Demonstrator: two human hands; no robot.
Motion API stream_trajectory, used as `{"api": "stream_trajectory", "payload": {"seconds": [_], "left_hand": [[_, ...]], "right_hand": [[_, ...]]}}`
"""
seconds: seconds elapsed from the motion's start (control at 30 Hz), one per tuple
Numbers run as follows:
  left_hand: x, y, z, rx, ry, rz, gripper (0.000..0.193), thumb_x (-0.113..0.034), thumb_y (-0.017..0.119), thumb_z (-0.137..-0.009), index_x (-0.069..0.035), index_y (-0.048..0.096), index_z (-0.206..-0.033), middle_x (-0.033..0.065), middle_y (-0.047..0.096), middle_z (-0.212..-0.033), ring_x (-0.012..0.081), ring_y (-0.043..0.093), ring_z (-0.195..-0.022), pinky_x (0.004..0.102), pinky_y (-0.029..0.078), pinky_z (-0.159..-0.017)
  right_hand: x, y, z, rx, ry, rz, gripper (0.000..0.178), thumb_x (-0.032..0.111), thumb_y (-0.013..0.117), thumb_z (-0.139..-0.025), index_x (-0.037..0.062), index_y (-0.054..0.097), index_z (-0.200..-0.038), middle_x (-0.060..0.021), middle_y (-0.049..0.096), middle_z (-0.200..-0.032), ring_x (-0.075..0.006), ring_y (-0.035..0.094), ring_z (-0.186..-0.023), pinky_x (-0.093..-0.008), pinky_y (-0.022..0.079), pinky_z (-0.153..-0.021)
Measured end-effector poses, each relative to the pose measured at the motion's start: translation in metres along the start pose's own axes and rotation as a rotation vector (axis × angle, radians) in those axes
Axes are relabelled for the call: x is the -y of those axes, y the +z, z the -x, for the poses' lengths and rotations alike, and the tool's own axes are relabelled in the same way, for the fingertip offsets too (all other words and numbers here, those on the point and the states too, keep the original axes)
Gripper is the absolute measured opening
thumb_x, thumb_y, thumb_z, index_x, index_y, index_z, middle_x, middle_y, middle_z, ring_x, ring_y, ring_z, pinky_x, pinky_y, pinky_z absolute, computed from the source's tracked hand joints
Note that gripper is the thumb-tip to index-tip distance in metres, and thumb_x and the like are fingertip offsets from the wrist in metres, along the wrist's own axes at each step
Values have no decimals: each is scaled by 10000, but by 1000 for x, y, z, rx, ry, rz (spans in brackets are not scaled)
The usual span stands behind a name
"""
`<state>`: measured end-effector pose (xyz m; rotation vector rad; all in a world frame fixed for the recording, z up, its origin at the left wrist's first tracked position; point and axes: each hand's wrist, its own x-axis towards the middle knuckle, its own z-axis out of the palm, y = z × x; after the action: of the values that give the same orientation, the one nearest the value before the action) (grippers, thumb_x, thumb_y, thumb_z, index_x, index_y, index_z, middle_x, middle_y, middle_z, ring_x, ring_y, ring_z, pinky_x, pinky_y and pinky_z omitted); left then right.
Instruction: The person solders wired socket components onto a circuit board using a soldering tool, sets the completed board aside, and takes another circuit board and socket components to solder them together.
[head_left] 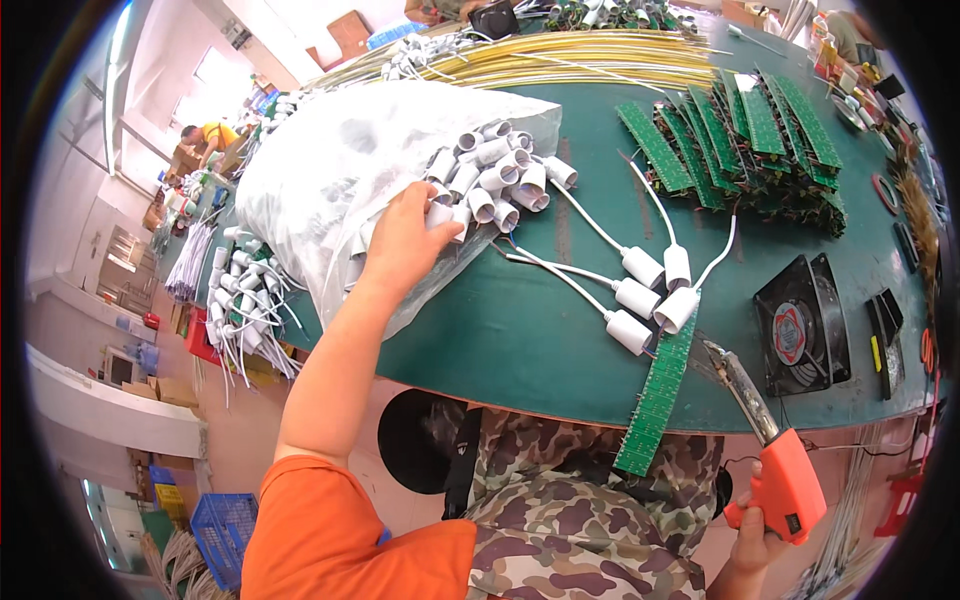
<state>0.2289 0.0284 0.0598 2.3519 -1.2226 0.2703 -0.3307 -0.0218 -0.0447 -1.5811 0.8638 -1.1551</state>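
Note:
My left hand (405,238) reaches over an open clear plastic bag (310,140), its thumb and fingers closed around a white lamp socket (437,214) at the near side of a pile of white lamp sockets (503,175). At the lower right, my right hand (757,545) grips the orange handle of a soldering gun (790,490), whose metal tip points up and left toward a green circuit board strip (655,410). This strip overhangs the table's near edge. Several wired white lamp sockets (628,332) lie at its upper end, white leads fanning out behind them.
Rows of green circuit boards (720,140) stand at the back right of the green table (480,350). A black fan (800,325) sits at the right. Yellow and white wires (580,55) lie across the back. More wired sockets (245,295) hang at the left; another person (208,140) is beyond.

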Motion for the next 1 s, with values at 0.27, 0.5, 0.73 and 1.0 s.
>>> {"api": "stream_trajectory", "payload": {"seconds": [0.27,0.5,0.73,1.0], "left_hand": [[-83,-11,39,67,545,361,348,-4,695,-839,-13,617,-1178,168,646,-1085,333,662,-926,400,550,-792],[-116,35,75,238,675,574,298,74,687,-806,-18,632,-1084,132,585,-1033,239,626,-842,326,548,-692],[-135,65,94,98,806,491,302,70,763,-710,-50,644,-960,103,615,-983,297,616,-802,390,503,-664],[-149,75,103,10,891,412,346,16,792,-653,-92,669,-959,90,613,-1131,335,596,-1028,451,452,-867]], "right_hand": [[28,22,-6,-28,1,21,320,88,669,-883,-54,647,-1168,-174,710,-1079,-196,663,-801,-351,550,-729],[38,30,-14,70,48,199,146,109,720,-717,60,715,-854,-69,696,-791,-296,685,-706,-372,553,-668],[27,26,-6,168,-104,249,344,193,779,-805,15,704,-1090,-68,722,-876,-290,718,-772,-385,575,-693],[15,16,0,243,-172,341,532,284,803,-869,-30,644,-1268,-129,721,-1111,-307,739,-852,-406,594,-738]]}}
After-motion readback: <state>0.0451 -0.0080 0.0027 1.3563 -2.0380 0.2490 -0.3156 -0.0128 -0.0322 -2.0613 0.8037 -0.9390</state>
